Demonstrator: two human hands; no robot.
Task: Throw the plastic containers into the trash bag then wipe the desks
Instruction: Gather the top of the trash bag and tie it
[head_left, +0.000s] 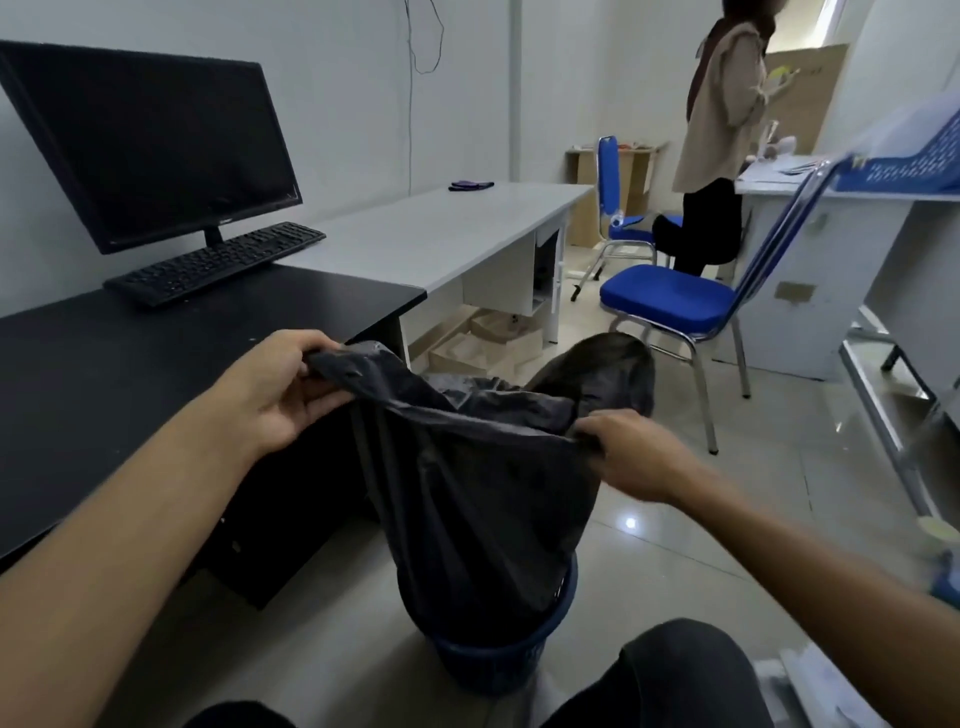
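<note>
A black trash bag (478, 483) hangs down into a blue plastic bin (498, 660) on the floor in front of me. My left hand (275, 395) grips the bag's rim on the left, beside the black desk (130, 374). My right hand (631, 452) pinches the rim on the right. The mouth is stretched between both hands and partly open at the far side. No plastic container shows in the bag or on the desks. A grey desk (441, 234) continues behind the black one.
A monitor (145, 140) and keyboard (213, 262) stand on the black desk. A dark item (470, 184) lies on the grey desk. Two blue chairs (670, 301) stand to the right, with a person (719, 135) beyond at another desk. A metal rack (893, 395) lines the right side.
</note>
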